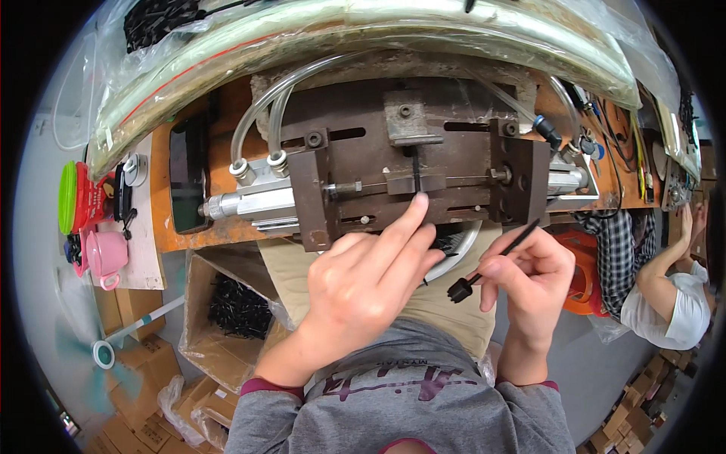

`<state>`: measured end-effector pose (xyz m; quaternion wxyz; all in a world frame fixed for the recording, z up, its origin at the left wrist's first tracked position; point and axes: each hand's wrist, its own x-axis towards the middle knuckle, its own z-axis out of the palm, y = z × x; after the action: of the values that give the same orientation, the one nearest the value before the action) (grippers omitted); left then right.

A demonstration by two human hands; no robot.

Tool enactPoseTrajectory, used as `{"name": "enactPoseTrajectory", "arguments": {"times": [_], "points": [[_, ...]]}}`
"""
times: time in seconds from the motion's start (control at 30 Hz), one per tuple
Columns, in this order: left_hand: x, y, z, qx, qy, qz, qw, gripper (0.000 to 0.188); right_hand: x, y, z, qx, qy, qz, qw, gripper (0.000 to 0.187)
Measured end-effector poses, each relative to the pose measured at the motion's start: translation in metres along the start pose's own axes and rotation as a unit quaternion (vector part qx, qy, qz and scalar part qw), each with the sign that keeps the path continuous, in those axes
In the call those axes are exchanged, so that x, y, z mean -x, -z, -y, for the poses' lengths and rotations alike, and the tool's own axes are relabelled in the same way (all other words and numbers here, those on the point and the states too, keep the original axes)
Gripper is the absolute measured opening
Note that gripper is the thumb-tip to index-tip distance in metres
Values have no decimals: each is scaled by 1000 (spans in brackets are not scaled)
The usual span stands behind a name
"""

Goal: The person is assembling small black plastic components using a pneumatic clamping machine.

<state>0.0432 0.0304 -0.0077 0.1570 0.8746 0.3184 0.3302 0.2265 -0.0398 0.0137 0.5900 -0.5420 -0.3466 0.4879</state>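
My left hand [370, 280] reaches over the front of a dark metal fixture [340, 113], fingers stretched out. Its index fingertip touches the near end of a thin black rod [417, 170] lying in the small block at the fixture's middle. Between thumb and fingers, my right hand [529, 276] grips a slim black stick with a flared, pronged head [459, 289]. That stick is tilted, its head toward my left hand and its thin end up to the right. More black pieces [451, 240] show partly behind my left fingers, above my lap.
Silver air cylinders [257, 204] with clear hoses flank the fixture. A dark phone-like slab [187, 174] lies on the orange-brown bench at left. Below stands a cardboard box [200, 325] of black pieces. A pink cup [107, 253] sits far left; another person [665, 295] is at right.
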Motion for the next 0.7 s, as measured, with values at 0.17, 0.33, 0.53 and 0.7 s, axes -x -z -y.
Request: {"name": "enactPoseTrajectory", "arguments": {"times": [0.17,0.33,0.53,0.7], "points": [[9,16,-10,145,-36,7,989,32,-3,-3,-2,-13,-43,10,999,17],[12,6,-8,151,-98,12,984,34,-2,-9,-5,-45,-36,53,997,13],[14,10,-8,294,-27,14,955,33,-6,-5,-10,-115,-20,48,992,15],[22,7,-9,390,20,36,920,30,-10,1,-11,-152,-20,86,984,21]]}}
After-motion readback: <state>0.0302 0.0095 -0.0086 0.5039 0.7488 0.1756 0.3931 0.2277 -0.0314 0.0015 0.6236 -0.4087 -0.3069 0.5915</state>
